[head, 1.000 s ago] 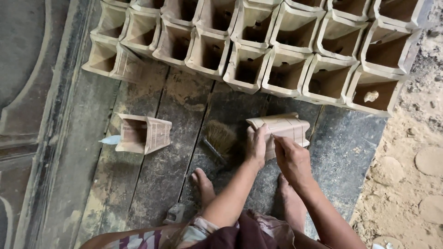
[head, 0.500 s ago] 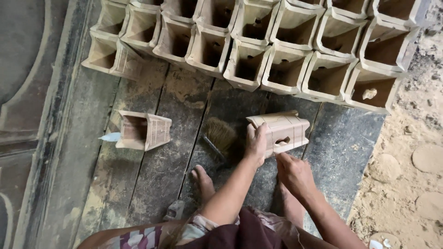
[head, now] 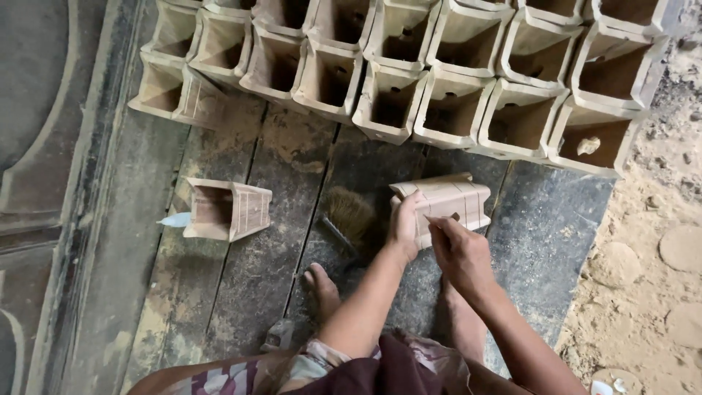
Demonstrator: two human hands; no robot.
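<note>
Holding: left hand (head: 404, 223) fingers wrap the tan square clay pot (head: 446, 205), lying sideways on the dark wooden plank floor (head: 241, 285).
Right hand (head: 459, 252): fingers pinch a small tool against the pot.
Nearby: bristle brush (head: 349, 216), second clay pot (head: 228, 210).

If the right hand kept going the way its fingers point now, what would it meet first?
The right hand points up-left at the clay pot lying on its side, which its fingertips seem already to touch. The left hand steadies that pot's near end.

Dark worn plank floor (head: 241, 292); sandy ground (head: 651, 241) at right; daylight.
</note>
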